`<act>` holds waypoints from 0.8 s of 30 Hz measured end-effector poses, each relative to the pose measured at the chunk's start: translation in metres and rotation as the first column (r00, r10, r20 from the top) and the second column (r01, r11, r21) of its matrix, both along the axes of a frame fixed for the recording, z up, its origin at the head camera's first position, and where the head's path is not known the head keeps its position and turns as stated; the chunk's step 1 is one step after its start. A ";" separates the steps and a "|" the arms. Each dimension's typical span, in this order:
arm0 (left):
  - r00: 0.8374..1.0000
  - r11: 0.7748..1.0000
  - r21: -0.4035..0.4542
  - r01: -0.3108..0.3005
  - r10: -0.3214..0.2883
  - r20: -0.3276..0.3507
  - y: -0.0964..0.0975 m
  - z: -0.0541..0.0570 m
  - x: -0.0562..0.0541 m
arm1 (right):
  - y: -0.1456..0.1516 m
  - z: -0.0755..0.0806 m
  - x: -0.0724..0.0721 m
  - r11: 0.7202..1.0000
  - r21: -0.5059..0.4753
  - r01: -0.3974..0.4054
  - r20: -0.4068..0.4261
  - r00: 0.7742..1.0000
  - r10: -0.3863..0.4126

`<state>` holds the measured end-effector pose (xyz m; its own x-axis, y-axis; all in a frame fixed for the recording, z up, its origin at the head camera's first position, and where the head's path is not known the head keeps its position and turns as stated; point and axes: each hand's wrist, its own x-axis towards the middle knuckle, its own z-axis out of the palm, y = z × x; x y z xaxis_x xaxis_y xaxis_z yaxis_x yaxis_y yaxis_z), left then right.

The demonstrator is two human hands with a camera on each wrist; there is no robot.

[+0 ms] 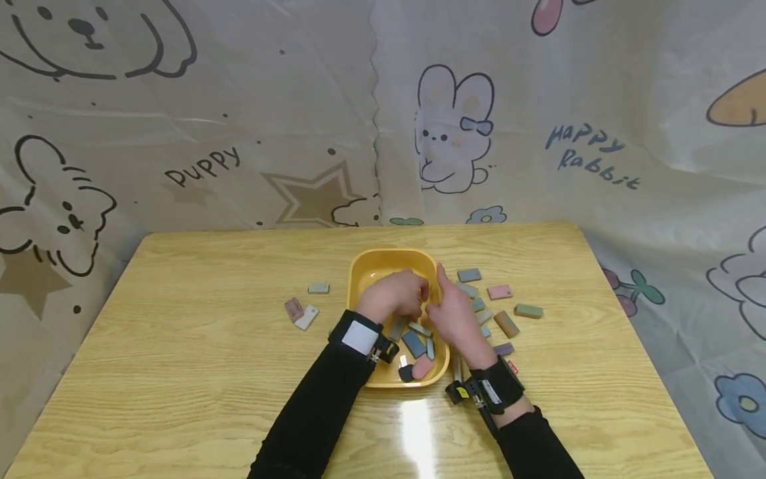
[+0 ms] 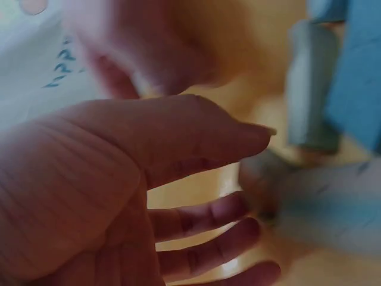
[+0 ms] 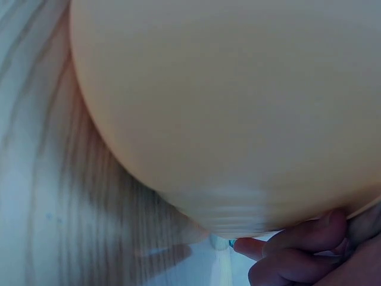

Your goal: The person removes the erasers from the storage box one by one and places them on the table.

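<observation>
A yellow tray point(image 1: 383, 259) stands in the middle part of the tabletop point(image 1: 209, 372), nearer to the far edge. Some blocks point(image 1: 413, 344) lie toward the tray's near right corner; loose blocks point(image 1: 507, 323) lie toward the tabletop's right edge. The left hand point(image 1: 397, 294) reaches into the tray, thumb and fingers apart; whether it pinches a block, I cannot tell. The right hand point(image 1: 455, 322) is at the right rim, its grip also unclear. For good handling, I would steady the rim and take single blocks by their long sides.

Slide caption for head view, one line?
Left hand reaches into a yellow tray holding small blocks; right hand at its rim.
</observation>
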<state>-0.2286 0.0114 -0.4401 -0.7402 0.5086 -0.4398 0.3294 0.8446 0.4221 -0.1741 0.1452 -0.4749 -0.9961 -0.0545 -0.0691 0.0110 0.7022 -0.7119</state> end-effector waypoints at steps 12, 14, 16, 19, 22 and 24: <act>0.991 0.995 0.093 0.025 -0.012 -0.136 -0.021 0.022 0.006 | 0.001 0.000 0.000 1.000 0.006 0.000 0.000 1.000 0.000; 0.979 0.997 0.079 -0.003 0.019 -0.204 -0.033 0.036 0.011 | 0.000 0.000 0.000 1.000 -0.001 0.005 0.001 1.000 -0.005; 0.959 0.996 0.072 -0.053 0.071 -0.274 -0.049 0.048 0.016 | 0.000 0.000 0.001 1.000 -0.012 0.011 0.004 1.000 -0.011; 0.923 0.985 0.082 -0.153 0.172 -0.343 -0.074 0.059 0.023 | -0.001 0.000 0.001 1.000 -0.028 0.011 0.015 1.000 -0.010; 0.900 0.964 0.118 -0.239 0.266 -0.347 -0.097 0.060 0.025 | -0.001 0.000 0.002 1.000 -0.026 0.008 0.012 1.000 -0.008; 0.891 0.949 0.130 -0.288 0.315 -0.326 -0.109 0.054 0.027 | 0.000 0.000 0.003 1.000 -0.024 0.006 0.013 1.000 -0.006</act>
<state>-0.2020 -0.0972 -0.3864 -0.9604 0.2587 -0.1038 0.1983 0.8958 0.3977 -0.1716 0.1449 -0.4746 -0.9954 -0.0503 -0.0811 0.0247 0.6851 -0.7281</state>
